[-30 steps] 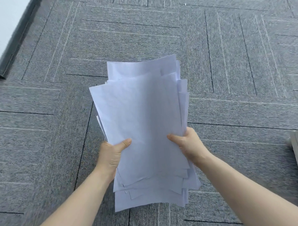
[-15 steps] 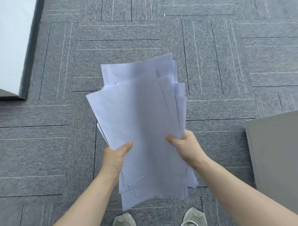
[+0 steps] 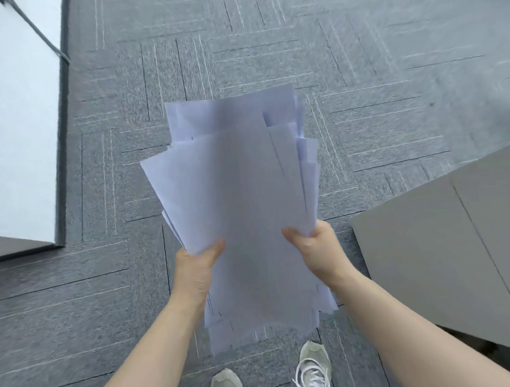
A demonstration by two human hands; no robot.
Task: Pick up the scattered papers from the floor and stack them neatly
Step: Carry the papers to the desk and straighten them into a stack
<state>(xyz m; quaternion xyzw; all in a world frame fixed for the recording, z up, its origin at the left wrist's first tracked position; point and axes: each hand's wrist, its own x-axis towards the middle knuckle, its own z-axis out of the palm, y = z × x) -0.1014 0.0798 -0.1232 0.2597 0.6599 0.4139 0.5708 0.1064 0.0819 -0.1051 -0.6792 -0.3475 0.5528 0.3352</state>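
A loose stack of white papers [image 3: 242, 194] is held in the air in front of me, above the grey carpet. The sheets are fanned out unevenly, with edges and corners sticking out at the top, right and bottom. My left hand [image 3: 197, 269] grips the stack's left edge, thumb on top. My right hand [image 3: 314, 249] grips the right edge, thumb also on top. No loose sheet shows on the floor.
Grey carpet tiles [image 3: 360, 86] cover the floor. A grey table top [image 3: 443, 243] juts in at the right. A white wall with dark skirting [image 3: 17, 130] stands at the left. My two pale sneakers [image 3: 312, 366] are at the bottom edge.
The view has swung down and right: the grey table top has come further into view and my shoes appeared. Both hands keep their hold on the stack.
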